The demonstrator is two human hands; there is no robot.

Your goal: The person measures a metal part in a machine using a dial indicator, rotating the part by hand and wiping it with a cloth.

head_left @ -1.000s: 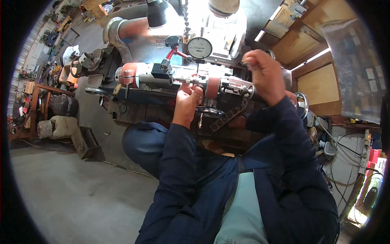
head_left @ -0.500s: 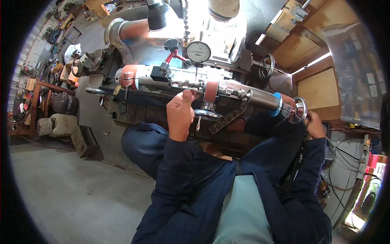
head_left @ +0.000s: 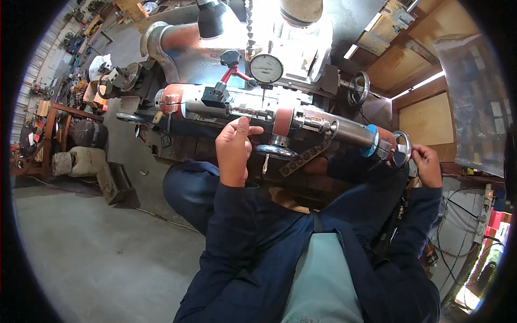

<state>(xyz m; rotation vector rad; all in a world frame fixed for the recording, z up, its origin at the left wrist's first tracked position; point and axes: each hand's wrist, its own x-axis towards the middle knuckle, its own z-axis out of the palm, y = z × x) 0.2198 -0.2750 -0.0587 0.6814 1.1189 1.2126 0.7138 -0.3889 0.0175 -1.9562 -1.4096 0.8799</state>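
Observation:
My left hand (head_left: 232, 152) is raised just in front of a slim stepped metal shaft (head_left: 253, 112). Its thumb points up and a finger stretches right, slightly below the shaft; nothing shows in its grasp. At the far right end of the long machine, my right hand (head_left: 428, 166) pinches the rim of a chrome handwheel (head_left: 402, 149) between thumb and fingers. A dial indicator (head_left: 266, 68) stands over the shaft, its stem pointing down at it. A red jointed arm (head_left: 228, 74) on a black block (head_left: 215, 96) stands beside the dial.
A smaller handwheel (head_left: 276, 151) with a hanging handle is below a reddish-brown clamp ring (head_left: 283, 121). A perforated metal bar (head_left: 306, 158) slants beneath the machine. A black lamp (head_left: 215, 20) hangs above. Another handwheel (head_left: 360, 89) projects at the back right, near wooden panels.
My left hand has drawn slightly left and down from the shaft, its finger now straighter. My right hand has risen from behind the handwheel, and its fingers now show at the rim.

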